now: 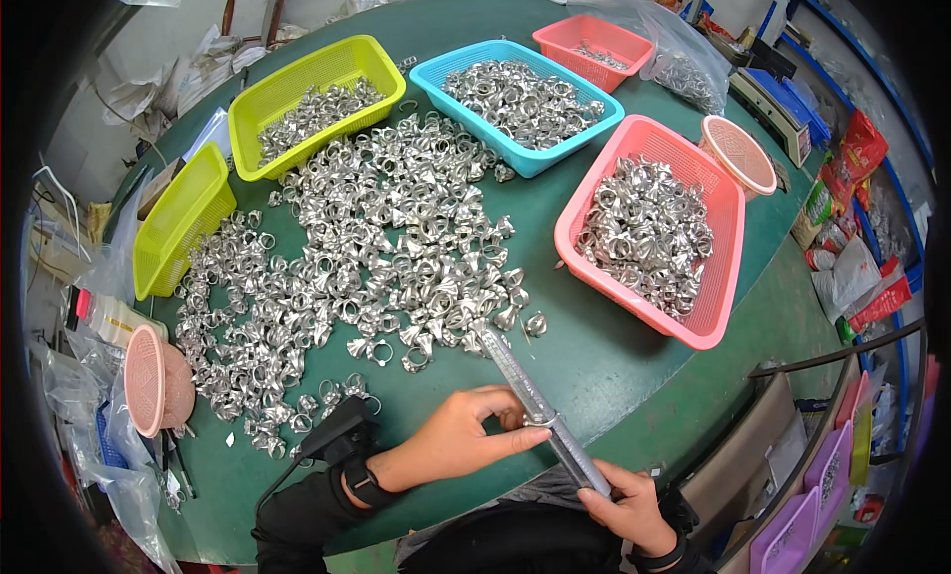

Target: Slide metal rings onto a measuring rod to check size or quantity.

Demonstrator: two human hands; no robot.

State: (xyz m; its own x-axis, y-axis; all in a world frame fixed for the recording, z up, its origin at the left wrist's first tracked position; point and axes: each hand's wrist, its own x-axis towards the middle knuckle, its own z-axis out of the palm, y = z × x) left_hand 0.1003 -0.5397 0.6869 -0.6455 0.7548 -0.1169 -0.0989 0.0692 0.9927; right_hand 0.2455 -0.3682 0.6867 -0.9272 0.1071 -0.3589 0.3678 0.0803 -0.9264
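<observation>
A tapered grey metal rod with engraved marks (515, 373) is above the near part of a dark green tabletop (451, 376), its narrow tip pointing toward 11 o'clock and its thick end toward 5 o'clock. The left hand (461, 435) is partly closed, thumb and index finger pinching a silver-coloured metal ring (544, 419), which sits around the rod at mid-length. The right hand (629, 508) is curled around the rod's thick end. Each wrist wears a black band.

Taking the rod as the clock's centre, a broad heap of silver-coloured rings (371, 237) spreads loose between 10 and 11 o'clock, its nearest pieces just beside the tip; contact there cannot be told. 2 lime-green plastic baskets stand beyond it: an upright one with rings at 11 o'clock (272, 84) and a tilted one at 10 o'clock (183, 222). At 12 o'clock is a sky-blue plastic basket (525, 163) of rings, and at 1 o'clock a large coral-pink plastic basket (718, 267), also holding rings.
</observation>
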